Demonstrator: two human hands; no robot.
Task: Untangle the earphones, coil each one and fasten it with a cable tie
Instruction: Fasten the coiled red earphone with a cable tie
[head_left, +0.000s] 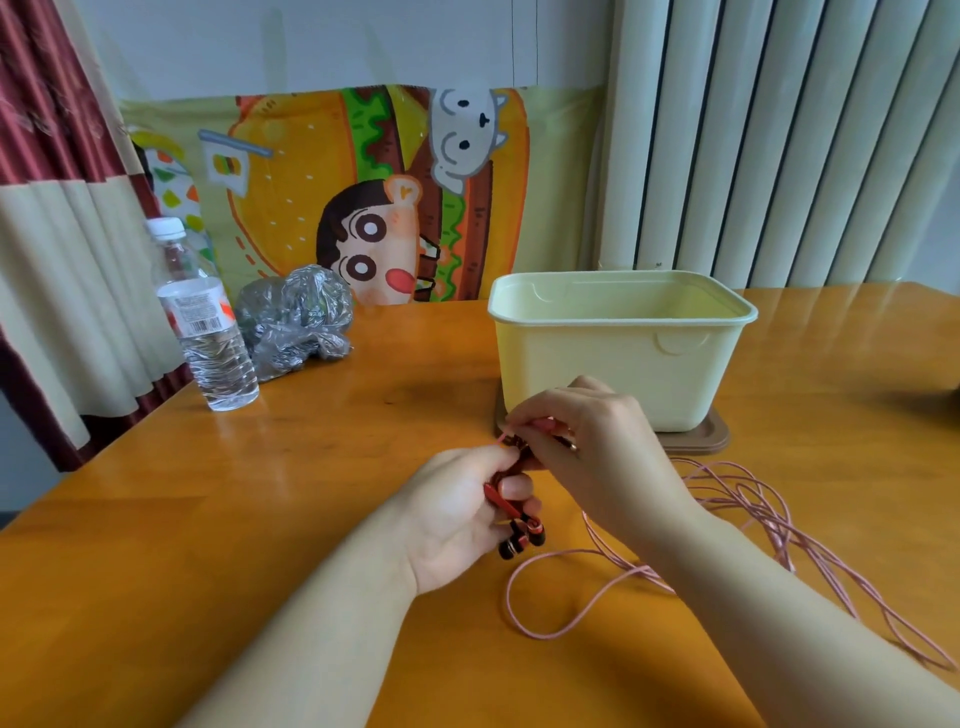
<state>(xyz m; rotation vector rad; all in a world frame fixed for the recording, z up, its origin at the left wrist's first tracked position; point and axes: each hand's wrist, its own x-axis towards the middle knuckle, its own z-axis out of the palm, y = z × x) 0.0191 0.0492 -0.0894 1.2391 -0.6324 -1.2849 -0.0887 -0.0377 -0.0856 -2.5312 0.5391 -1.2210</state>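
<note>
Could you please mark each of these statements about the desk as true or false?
1. The left hand grips the red earphones. True.
2. The pink cable lies inside the yellow tub. False: it lies loose on the table, right of the hands.
3. The yellow tub stands on a brown lid. True.
4. The water bottle lies on its side. False: it stands upright, capped.
5. The right hand rests flat on the table. False: it is raised, its fingers pinching at the top of the red earphones.
</note>
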